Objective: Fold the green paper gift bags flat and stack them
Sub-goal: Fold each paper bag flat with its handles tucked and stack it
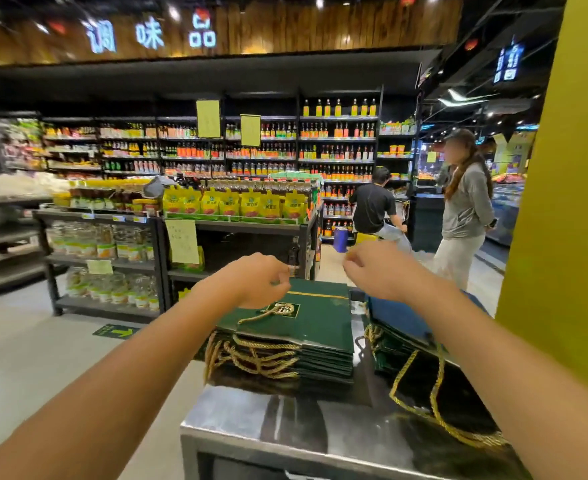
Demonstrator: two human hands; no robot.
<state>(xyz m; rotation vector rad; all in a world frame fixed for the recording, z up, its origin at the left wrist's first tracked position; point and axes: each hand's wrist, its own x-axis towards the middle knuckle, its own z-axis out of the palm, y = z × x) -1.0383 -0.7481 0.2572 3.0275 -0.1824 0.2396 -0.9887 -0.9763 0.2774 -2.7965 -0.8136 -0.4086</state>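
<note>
**Two piles, two hands**

One stack of flat green bags [320,344] lies on the steel table [285,427], its layers too tight to count. A second pile [403,323] just beside it is half hidden by the right forearm. The left hand [258,280] and right hand [372,268] curl over the stack's far edge. I cannot tell what they hold.

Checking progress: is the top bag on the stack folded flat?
Yes, folded flat: the top bag lies level on the stack, its cord lying across it.
</note>
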